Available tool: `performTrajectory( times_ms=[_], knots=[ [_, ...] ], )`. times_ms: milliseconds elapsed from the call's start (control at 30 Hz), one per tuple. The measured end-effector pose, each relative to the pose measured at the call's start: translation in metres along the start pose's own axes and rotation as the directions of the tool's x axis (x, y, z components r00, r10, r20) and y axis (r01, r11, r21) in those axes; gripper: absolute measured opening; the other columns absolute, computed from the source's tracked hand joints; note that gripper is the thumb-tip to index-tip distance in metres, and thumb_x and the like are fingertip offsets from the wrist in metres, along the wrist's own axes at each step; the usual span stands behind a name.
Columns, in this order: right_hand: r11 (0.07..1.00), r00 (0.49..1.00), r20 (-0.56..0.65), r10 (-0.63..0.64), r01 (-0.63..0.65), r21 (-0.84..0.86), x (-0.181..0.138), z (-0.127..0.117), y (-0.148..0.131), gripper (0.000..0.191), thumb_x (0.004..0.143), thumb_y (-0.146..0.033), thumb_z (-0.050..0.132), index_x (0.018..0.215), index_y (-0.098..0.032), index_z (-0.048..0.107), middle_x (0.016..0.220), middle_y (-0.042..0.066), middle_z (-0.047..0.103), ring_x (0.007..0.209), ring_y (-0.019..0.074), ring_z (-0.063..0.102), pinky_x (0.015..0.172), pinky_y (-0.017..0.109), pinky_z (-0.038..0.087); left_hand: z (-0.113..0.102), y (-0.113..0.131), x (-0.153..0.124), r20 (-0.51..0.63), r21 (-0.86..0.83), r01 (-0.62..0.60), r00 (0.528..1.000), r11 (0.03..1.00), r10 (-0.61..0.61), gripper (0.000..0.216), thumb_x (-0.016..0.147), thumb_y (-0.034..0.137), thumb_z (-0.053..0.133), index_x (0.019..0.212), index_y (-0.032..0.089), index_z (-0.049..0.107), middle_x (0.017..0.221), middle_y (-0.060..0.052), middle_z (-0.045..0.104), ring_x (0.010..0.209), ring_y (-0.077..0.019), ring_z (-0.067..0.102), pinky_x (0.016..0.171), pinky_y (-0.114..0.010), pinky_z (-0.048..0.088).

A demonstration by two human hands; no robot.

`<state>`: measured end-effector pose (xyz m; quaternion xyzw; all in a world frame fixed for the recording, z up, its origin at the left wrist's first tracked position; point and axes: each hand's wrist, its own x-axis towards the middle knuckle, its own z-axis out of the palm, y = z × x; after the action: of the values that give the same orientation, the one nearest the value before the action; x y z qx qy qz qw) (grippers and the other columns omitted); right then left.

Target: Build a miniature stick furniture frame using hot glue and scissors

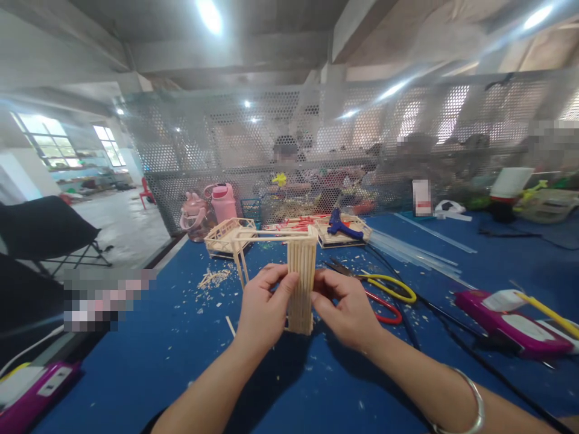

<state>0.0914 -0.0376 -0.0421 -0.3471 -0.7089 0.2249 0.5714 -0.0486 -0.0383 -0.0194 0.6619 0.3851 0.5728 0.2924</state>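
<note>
Both my hands hold a small frame built of pale wooden sticks (301,271) upright over the blue table (181,361). My left hand (262,307) grips its slatted panel from the left, thumb on the front. From the right, my right hand (346,307) pinches the same panel's edge. The frame's thin legs and top bar reach out to the left, above the table.
Behind stand two more stick-built trays (222,236), one with a blue glue gun (341,226) on it. Yellow and red scissors (389,292) lie right of my hands, near glue sticks (407,250), a black cable and pink packets (511,322). Wood scraps (212,278) litter the left. People sit beyond a mesh screen (316,144).
</note>
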Motion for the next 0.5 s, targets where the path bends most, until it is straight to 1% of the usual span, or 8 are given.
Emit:
performTrajectory(
  times_ms=[100,167,233,267,333,433,500],
  knots=[
    [0.998,0.995,-0.077,-0.055,0.054,-0.015,0.0,-0.001,0.0,0.014,0.078,-0.026,0.054,0.077,-0.016,0.063,0.065,0.003,0.064,0.055,0.0131,0.055,0.051,0.024,0.046,0.001,0.0,-0.001,0.024,-0.034,0.028,0.999,0.999,-0.027,0.015,0.075,0.023,0.062,0.075,0.019,0.077,0.078,-0.005,0.071,0.077,-0.0191,0.063,0.073,-0.029,0.049],
    [0.994,0.99,-0.103,-0.095,0.089,-0.058,0.001,-0.001,0.001,0.015,0.08,-0.027,0.054,0.075,-0.017,0.064,0.065,0.003,0.066,0.056,0.0132,0.056,0.052,0.024,0.046,0.001,0.0,-0.001,0.009,-0.089,0.074,0.997,0.993,-0.073,0.014,0.073,0.024,0.066,0.078,0.018,0.077,0.086,-0.007,0.074,0.081,-0.0204,0.065,0.076,-0.03,0.051],
    [0.989,0.987,-0.115,-0.113,0.101,-0.109,0.0,-0.001,0.001,0.017,0.08,-0.028,0.055,0.072,-0.017,0.064,0.061,0.003,0.064,0.052,0.0121,0.053,0.049,0.024,0.043,0.002,0.001,-0.001,-0.02,-0.163,0.101,0.994,0.981,-0.106,0.018,0.07,0.026,0.068,0.084,0.018,0.076,0.091,-0.008,0.075,0.084,-0.0212,0.066,0.077,-0.031,0.052],
    [0.987,0.986,-0.117,-0.118,0.103,-0.125,0.0,0.0,0.001,0.018,0.08,-0.028,0.055,0.071,-0.017,0.064,0.059,0.002,0.063,0.05,0.0116,0.052,0.047,0.023,0.042,0.002,0.002,-0.001,-0.04,-0.193,0.098,0.993,0.976,-0.108,0.018,0.069,0.026,0.069,0.084,0.018,0.076,0.091,-0.008,0.075,0.084,-0.0213,0.067,0.076,-0.031,0.053],
    [0.982,0.984,-0.116,-0.133,0.116,-0.146,-0.001,0.0,0.0,0.018,0.08,-0.027,0.054,0.069,-0.017,0.063,0.056,0.001,0.061,0.048,0.0108,0.05,0.046,0.022,0.04,0.002,0.006,0.0,-0.078,-0.212,0.065,0.994,0.975,-0.083,0.015,0.068,0.027,0.069,0.078,0.018,0.076,0.084,-0.006,0.076,0.08,-0.0208,0.067,0.074,-0.031,0.054],
    [0.973,0.981,-0.109,-0.163,0.141,-0.182,-0.001,0.0,-0.002,0.017,0.08,-0.026,0.054,0.068,-0.017,0.064,0.054,-0.001,0.06,0.045,0.0099,0.048,0.044,0.022,0.038,0.001,0.01,0.001,-0.103,-0.17,0.03,0.994,0.985,-0.048,0.012,0.069,0.027,0.067,0.067,0.018,0.075,0.077,-0.006,0.075,0.074,-0.0194,0.067,0.07,-0.029,0.054],
    [0.966,0.978,-0.107,-0.179,0.154,-0.21,-0.001,0.0,-0.003,0.018,0.08,-0.026,0.053,0.067,-0.018,0.063,0.054,0.0,0.06,0.045,0.0102,0.049,0.044,0.022,0.038,0.001,0.01,0.002,-0.093,-0.148,0.024,0.995,0.989,-0.038,0.013,0.07,0.027,0.066,0.066,0.018,0.075,0.076,-0.006,0.074,0.072,-0.0188,0.066,0.069,-0.029,0.053]
  ],
)
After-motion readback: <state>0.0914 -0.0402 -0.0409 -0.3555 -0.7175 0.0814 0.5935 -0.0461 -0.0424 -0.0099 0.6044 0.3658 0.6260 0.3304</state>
